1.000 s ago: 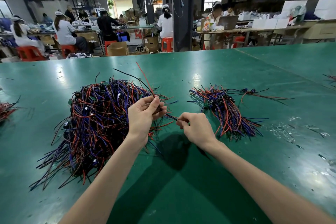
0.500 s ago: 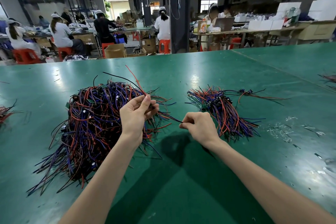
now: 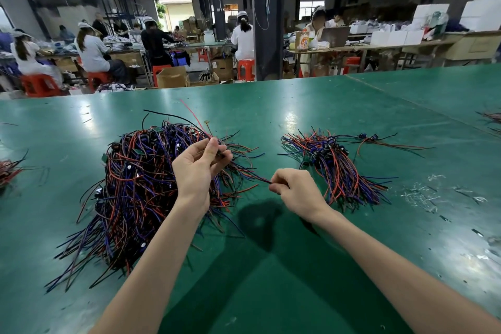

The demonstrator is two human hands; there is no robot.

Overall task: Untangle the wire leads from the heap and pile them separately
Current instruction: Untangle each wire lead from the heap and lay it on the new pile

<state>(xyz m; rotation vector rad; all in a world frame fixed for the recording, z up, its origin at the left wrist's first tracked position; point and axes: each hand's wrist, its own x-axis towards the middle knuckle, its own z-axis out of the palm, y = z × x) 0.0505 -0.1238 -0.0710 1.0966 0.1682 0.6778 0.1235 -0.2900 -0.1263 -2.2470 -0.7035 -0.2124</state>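
Two hands stretch one wire lead (image 3: pixel 250 176) between them over the green table (image 3: pixel 271 279).

The left hand (image 3: pixel 199 168) is raised over the right side of the tangled heap (image 3: pixel 135 184), fingers curled and pinching the lead's dark connector end. The right hand (image 3: pixel 295 190), closed in a fist-like pinch, holds the lead's other end just beside the heap. The separated pile (image 3: pixel 336 168) lies apart toward the table's right edge, behind the right hand.
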